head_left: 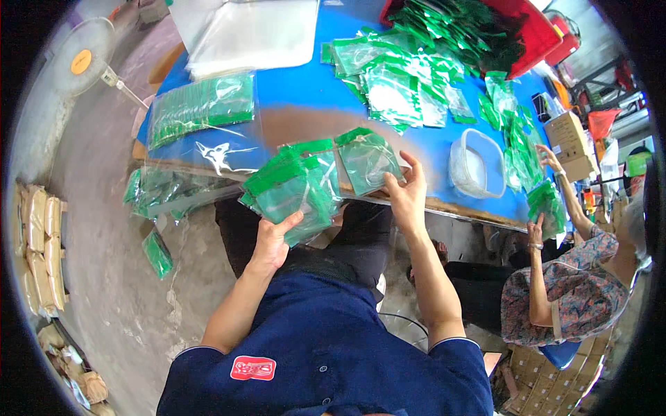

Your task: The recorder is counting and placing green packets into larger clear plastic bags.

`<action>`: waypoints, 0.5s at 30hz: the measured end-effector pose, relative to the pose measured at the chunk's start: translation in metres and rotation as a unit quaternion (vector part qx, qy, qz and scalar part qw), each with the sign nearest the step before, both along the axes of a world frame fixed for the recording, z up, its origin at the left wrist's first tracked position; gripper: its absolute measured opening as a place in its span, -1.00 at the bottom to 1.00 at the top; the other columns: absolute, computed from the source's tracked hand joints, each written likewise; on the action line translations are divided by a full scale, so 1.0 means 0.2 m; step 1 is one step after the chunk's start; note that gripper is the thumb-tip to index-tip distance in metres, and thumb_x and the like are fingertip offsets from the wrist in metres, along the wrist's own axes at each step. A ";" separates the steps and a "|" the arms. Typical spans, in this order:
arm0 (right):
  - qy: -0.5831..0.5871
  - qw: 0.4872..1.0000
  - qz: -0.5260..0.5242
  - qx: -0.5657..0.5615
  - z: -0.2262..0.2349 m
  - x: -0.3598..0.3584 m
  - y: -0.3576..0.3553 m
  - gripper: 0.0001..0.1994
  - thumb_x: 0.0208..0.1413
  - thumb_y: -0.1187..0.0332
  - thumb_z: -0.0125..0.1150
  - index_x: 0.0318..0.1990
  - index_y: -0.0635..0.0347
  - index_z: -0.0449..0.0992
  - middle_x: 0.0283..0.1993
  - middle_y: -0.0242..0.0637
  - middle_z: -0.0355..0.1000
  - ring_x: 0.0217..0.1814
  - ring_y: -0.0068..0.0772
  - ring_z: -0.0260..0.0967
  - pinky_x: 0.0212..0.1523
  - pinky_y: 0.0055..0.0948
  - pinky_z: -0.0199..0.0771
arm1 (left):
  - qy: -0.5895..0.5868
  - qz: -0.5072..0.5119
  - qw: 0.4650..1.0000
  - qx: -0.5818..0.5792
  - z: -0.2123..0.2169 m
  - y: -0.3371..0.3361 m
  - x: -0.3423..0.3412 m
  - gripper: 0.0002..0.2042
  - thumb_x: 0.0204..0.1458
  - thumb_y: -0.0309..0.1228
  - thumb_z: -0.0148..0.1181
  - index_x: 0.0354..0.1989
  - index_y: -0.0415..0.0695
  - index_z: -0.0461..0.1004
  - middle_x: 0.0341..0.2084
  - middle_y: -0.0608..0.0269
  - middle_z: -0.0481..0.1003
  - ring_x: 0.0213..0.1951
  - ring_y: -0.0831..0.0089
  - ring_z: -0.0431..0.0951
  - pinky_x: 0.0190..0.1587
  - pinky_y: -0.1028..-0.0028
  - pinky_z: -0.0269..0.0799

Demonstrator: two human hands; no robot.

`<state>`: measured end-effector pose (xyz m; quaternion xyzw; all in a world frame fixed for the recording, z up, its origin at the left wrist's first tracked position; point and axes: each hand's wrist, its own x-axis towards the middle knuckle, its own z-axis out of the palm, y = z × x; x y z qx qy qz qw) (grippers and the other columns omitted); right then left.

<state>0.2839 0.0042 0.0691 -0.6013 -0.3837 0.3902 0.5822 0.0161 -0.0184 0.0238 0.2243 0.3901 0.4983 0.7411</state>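
Note:
My left hand (276, 239) is closed on a fanned stack of clear plastic bags with green bands (295, 182), its thumb lying over the lower edge. Just right of that stack, my right hand (409, 191) pinches the side of a smaller green-banded bag (365, 161) at the table's front edge. Whether this is one bag or several, I cannot tell. At the left, a large clear bag holds a neat row of green-edged packets (202, 109) on the blue table (305, 90).
Loose green-edged bags (402, 80) lie heaped at the back, below a red crate (534, 41) full of them. A clear plastic tub (476, 164) stands at right. A co-worker (562, 291) handles similar bags at the far right. A green packet (157, 253) lies on the floor.

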 end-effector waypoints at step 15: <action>0.125 0.975 0.150 -0.108 -0.02 -0.26 -0.13 -0.81 0.24 0.48 0.13 -0.02 0.23 0.39 -0.05 -0.33 0.46 -0.06 -0.47 0.47 -0.04 -0.41 0.56 | -0.117 -0.069 0.991 -0.015 -0.08 -0.01 -0.07 -0.44 0.02 -0.43 0.37 0.23 -0.18 0.34 0.08 0.19 0.49 0.13 0.26 0.49 0.22 0.14 0.41</action>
